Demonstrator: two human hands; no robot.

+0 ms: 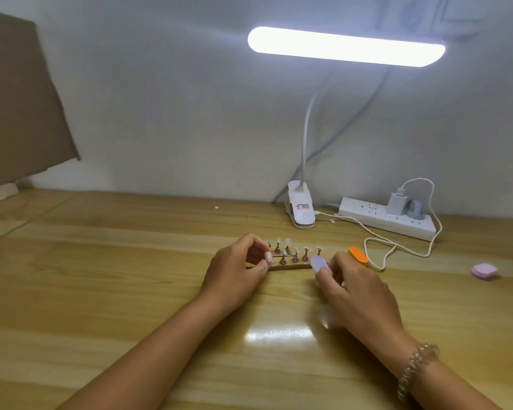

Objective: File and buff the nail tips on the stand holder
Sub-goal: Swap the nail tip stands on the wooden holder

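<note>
Several nail tips [287, 241] on the holder [289, 266], finish unreadable. Left grip [237, 270] pinches an end tip [268, 257]; right grip [359, 288] holds a purple buffer [319, 263]. Judged mid-task.

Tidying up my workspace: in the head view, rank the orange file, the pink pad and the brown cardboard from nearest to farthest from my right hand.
1. Orange file: just behind the right hand, by its fingers.
2. Pink pad: out to the right on the table.
3. Brown cardboard: far left, at the back by the wall.
</note>
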